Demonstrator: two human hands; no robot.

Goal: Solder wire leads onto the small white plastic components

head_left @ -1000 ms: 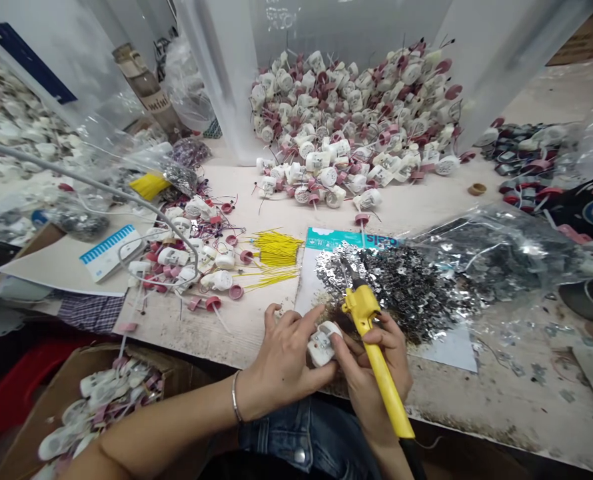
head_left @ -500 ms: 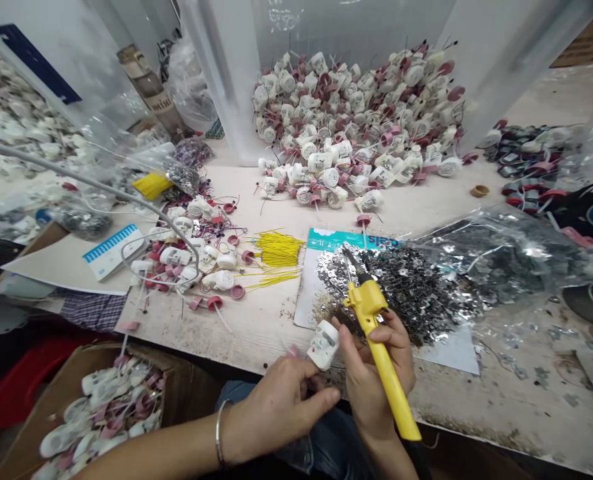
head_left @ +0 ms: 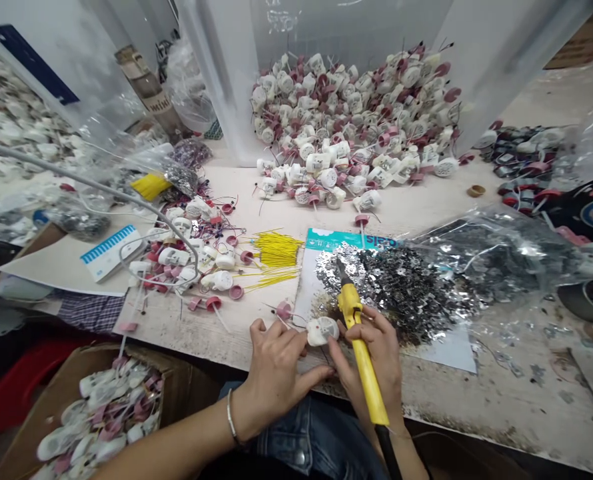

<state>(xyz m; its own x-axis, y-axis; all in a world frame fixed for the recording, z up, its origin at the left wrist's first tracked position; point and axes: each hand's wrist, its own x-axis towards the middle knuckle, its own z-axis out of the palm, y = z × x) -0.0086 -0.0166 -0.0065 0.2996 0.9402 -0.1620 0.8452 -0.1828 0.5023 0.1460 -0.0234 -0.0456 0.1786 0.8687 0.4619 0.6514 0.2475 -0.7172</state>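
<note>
- Currently white plastic housing (head_left: 322, 331) sits lower centre of frame between both hands, long axis roughly level, pink cap (head_left: 284, 310) off its upper left.
- Left hand (head_left: 276, 377): fingers clenched on it.
- Right hand (head_left: 371, 353): fingers clenched on yellow soldering iron (head_left: 359, 377), fingertips just beside housing.

Upside down on the teal strip of a printed card (head_left: 349, 239), dark letters read "oasis" (the start is crowded by metal pieces). A cardboard tube (head_left: 155, 101) seems to say "mini"; the blue-edged label on a white packet (head_left: 110, 252) is too small to read.
</note>
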